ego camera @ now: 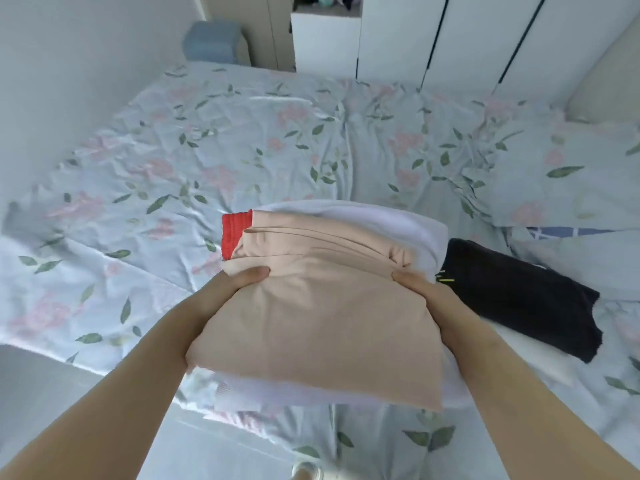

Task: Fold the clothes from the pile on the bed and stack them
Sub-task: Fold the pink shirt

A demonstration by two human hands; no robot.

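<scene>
Over the bed edge [104, 351], left hand [221, 289] and right hand [427, 294] grip the stack [311, 313]

Pink top [311, 306], floral bedsheet [207, 150]

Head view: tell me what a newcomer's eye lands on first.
Front and centre is a stack with a peach garment on top, gripped at its sides by the left hand and right hand. A red garment peeks out at its far left corner, and a black garment lies on the floral bedsheet just to the right.
</scene>
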